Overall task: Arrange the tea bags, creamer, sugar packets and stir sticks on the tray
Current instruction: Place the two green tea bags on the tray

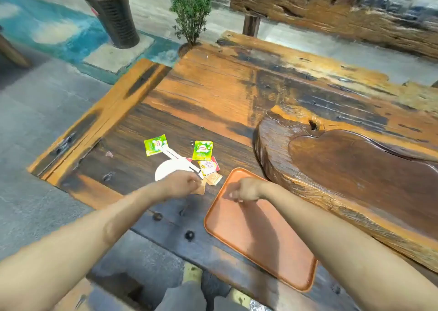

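Observation:
An orange tray (279, 251) lies on the wooden table at the near right, with nothing on it. Left of it sit two green tea bags (156, 144) (202, 150), white stir sticks (176, 157), a red and yellow creamer packet (209, 166) and a brown sugar packet (214, 179). My left hand (181, 183) is curled, fingers pinched on the edge of another brown sugar packet (201, 189), which it partly hides. My right hand (241, 191) hovers over the tray's far left corner with fingers closed and nothing visible in them.
A white round disc (164, 169) lies under the stir sticks, next to my left hand. A thick carved wooden slab (343, 168) rises right behind the tray. The table edge drops to the floor on the left. A potted plant (190, 9) stands at the far end.

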Demonstrator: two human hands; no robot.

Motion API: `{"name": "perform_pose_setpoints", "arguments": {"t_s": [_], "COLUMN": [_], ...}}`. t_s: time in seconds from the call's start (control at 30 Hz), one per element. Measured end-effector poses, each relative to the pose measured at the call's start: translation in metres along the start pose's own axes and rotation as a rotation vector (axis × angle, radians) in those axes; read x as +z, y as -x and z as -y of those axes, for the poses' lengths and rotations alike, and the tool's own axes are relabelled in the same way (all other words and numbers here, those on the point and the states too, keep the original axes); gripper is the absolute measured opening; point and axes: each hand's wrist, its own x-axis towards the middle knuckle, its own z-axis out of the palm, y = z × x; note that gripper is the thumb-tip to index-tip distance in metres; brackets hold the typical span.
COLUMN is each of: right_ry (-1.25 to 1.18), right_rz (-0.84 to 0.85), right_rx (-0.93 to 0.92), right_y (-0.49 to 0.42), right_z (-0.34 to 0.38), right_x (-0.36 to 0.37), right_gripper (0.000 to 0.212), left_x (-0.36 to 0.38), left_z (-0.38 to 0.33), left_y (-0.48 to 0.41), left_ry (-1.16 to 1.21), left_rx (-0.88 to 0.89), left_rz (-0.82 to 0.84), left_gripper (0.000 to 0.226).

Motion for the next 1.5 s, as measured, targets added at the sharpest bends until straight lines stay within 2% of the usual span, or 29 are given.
{"name": "perform_pose_setpoints", "arguments": {"t_s": [0.07, 0.13, 0.27, 0.43, 0.57, 0.7, 0.77, 0.83, 0.97, 1.1, 1.2, 1.37, 1.5], "right_ry": [0.04, 0.009, -0.045, -0.142, -0.161, -0.169, -0.191, -0.235, -0.344, -0.418, -0.434, -0.441, -0.61], "right_rz": [-0.176, -0.264, -0.412, -0.555, -0.683, -0.768, -0.791, -0.799, -0.807, -0.807, -0.837, -0.87, -0.847], "right_rx": [0.007, 0.03, 0.072, 0.099, 0.159, 0.212, 0.228, 0.234, 0.217, 0.216, 0.247, 0.267, 0.219], "right_y": [-0.017, -0.037, -0.08, -0.129, -0.163, -0.182, -0.189, -0.193, -0.197, -0.197, -0.195, -0.191, -0.19], "right_z": [0.009, 0.019, 0.033, 0.045, 0.049, 0.06, 0.066, 0.07, 0.068, 0.065, 0.066, 0.066, 0.059], "right_x": [-0.014, -0.024, -0.03, -0.031, -0.024, -0.016, -0.012, -0.01, -0.009, -0.01, -0.007, -0.001, -0.006], "right_gripper": [0.037, 0.032, 0.026, 0.032, 0.05, 0.065, 0.063, 0.061, 0.056, 0.053, 0.051, 0.048, 0.032], "left_x": [-0.015, -0.029, -0.048, -0.054, -0.055, -0.052, -0.051, -0.054, -0.065, -0.073, -0.08, -0.095, -0.108], "left_z": [0.015, 0.034, 0.073, 0.119, 0.142, 0.155, 0.157, 0.16, 0.168, 0.168, 0.168, 0.165, 0.16], "left_y": [-0.015, -0.031, -0.058, -0.094, -0.125, -0.142, -0.145, -0.147, -0.147, -0.145, -0.142, -0.132, -0.125], "left_ry": [0.09, 0.195, 0.282, 0.244, 0.118, -0.064, -0.147, -0.128, 0.147, 0.617, 0.841, 1.002, 1.1], "left_rx": [-0.08, -0.177, -0.354, -0.445, -0.415, -0.398, -0.391, -0.418, -0.525, -0.476, -0.443, -0.378, -0.305], "left_rz": [-0.248, -0.431, -0.593, -0.583, -0.535, -0.497, -0.536, -0.547, -0.48, -0.437, -0.443, -0.562, -0.612], "left_gripper": [0.025, 0.023, 0.025, 0.038, 0.051, 0.049, 0.046, 0.047, 0.047, 0.012, 0.023, 0.019, 0.017]}}
